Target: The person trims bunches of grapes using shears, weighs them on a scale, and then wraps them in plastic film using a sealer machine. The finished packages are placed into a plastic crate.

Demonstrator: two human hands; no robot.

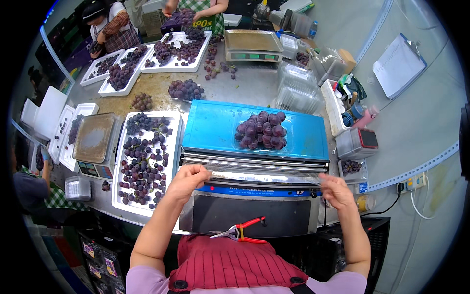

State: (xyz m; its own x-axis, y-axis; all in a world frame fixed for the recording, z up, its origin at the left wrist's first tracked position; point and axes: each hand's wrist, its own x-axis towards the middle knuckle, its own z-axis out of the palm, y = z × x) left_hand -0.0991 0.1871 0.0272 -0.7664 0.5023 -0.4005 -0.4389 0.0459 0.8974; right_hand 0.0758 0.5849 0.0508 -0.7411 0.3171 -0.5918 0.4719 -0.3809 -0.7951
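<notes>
Clear cling film [259, 175] is being pinched at either end by left hand [187, 182] and right hand [338, 191], held across the film wrapper [254, 190], near-side of the grapes [262, 130]; flimsy, probably easily torn, best gripped by its corners!

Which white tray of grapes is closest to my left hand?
The long tray left of the blue-topped machine; your left hand is beside its right edge; the others lie farther away.

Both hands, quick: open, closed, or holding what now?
Left hand: closed, pinching the clear film.
Right hand: closed, pinching the clear film's right side.
</notes>
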